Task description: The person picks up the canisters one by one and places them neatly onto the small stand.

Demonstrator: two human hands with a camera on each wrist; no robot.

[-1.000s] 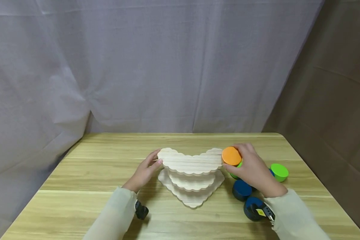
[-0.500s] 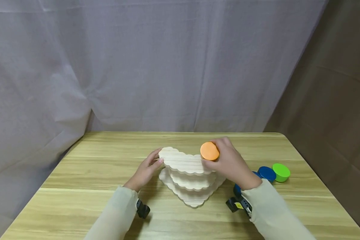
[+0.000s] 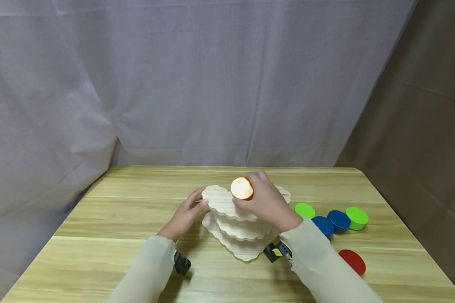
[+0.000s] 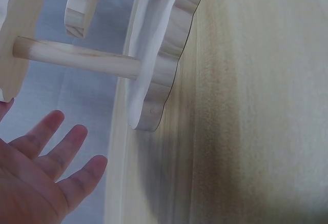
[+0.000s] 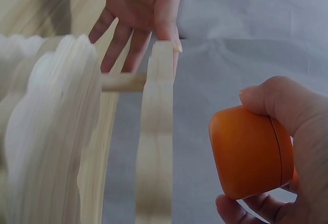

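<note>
A pale wooden tiered stand [image 3: 223,204] with scalloped edges sits mid-table. Its tiers are joined by round dowels [image 4: 77,57]. At the left end of the top tier, my left hand [image 3: 184,216] pinches the edge between thumb and index finger; its other fingers are spread below, as the left wrist view shows. My right hand [image 3: 267,202] grips a small round orange container [image 5: 248,152] that has a seam around it. In the right wrist view a gap separates this container from the top tier's edge [image 5: 156,131]. From the head its upper face looks bright white.
Right of the stand are a green round container [image 3: 304,210], blue ones [image 3: 339,220], another green one [image 3: 357,218] and a dark red one [image 3: 352,261]. The right forearm [image 3: 318,256] passes close to them. A grey curtain [image 3: 182,84] hangs behind the table [image 3: 98,227].
My right hand has carried the orange container leftward from the right end of the stand to over its middle. The containers at the right have come into fuller view. My left hand stays put.
</note>
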